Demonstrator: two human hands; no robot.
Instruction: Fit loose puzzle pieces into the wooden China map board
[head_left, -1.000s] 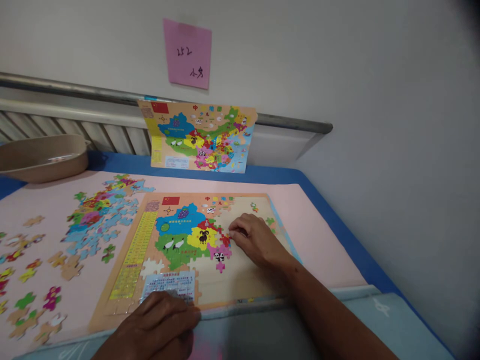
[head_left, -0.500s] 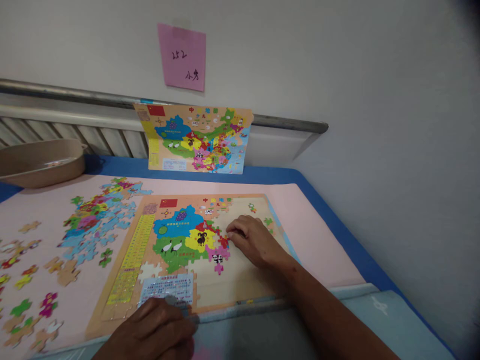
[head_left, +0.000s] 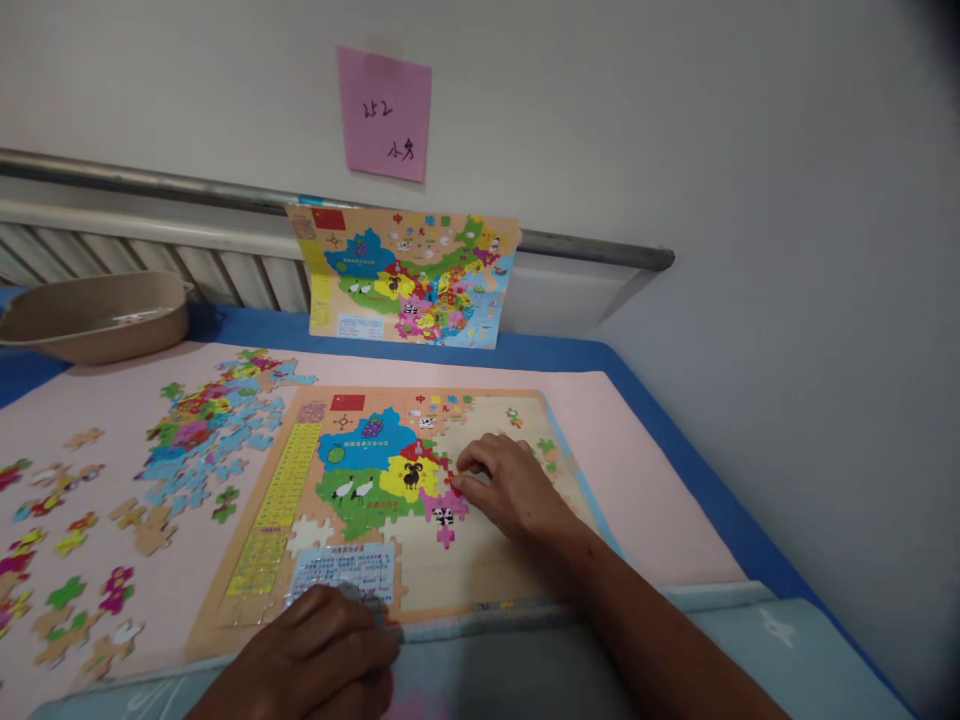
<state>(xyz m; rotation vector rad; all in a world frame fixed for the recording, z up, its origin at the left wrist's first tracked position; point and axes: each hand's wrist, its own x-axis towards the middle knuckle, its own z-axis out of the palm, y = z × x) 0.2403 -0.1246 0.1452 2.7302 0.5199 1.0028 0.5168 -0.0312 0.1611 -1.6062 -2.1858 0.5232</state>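
My right hand is over the map jigsaw puzzle. Its thumb and forefinger are bent together at a red puzzle piece on the right edge of the joined part. Joined pieces cover the tray's left side, with a yellow ram area, two white cranes and pandas. The tray's bare cream base shows to the right. My left hand rests with curled fingers at the tray's front edge, below the pale blue text block. Whatever its fingers hold, if anything, is hidden.
Loose puzzle pieces lie on the pink cloth at left, near a joined colourful section. A printed reference map leans against the metal rail. A beige basin stands back left. A pink note hangs on the wall.
The view has shifted slightly, so the scene sits a little further right. My right thumb and forefinger have parted slightly at the red piece. My left hand stays nearly still.
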